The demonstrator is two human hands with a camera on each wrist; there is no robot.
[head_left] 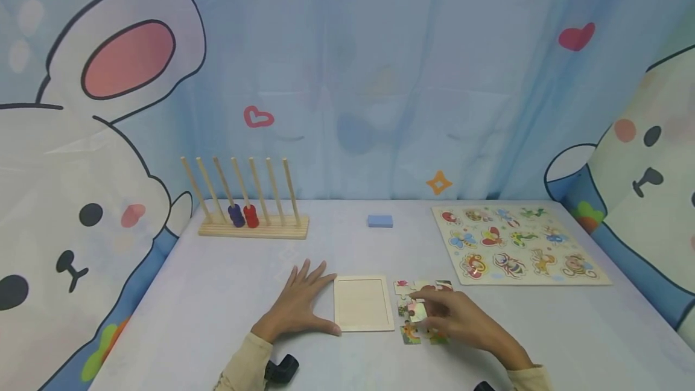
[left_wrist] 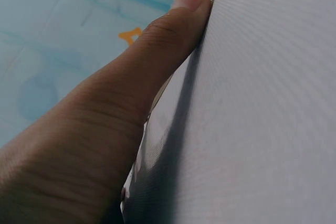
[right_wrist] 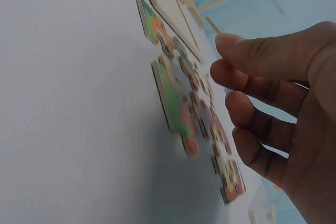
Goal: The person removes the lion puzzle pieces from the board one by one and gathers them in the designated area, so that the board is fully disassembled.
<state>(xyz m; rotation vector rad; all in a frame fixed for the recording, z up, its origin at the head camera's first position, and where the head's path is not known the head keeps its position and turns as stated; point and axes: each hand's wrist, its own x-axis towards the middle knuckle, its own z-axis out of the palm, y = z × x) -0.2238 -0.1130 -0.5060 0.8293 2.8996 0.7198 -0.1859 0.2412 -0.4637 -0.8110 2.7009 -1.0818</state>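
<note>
A shallow square wooden puzzle tray point(head_left: 362, 303), bare inside, lies on the white table. My left hand point(head_left: 304, 300) lies spread at its left side, with thumb and index fingertip right at the tray's edge; in the left wrist view the thumb point(left_wrist: 173, 30) reaches the rim. Right of the tray, loose picture jigsaw pieces point(head_left: 411, 333) lie close together on the table. Above them my right hand point(head_left: 461, 318) pinches one jigsaw piece point(right_wrist: 212, 24) between thumb and index finger, seen edge-on in the right wrist view. This hand partly hides the pieces below.
At the back left stands a wooden peg rack point(head_left: 255, 229) with a blue and a red bead piece on its pegs. A blue block point(head_left: 380, 221) lies at the back middle. An insect picture board point(head_left: 521, 246) lies at the right. Behind hangs a printed curtain point(head_left: 353, 77).
</note>
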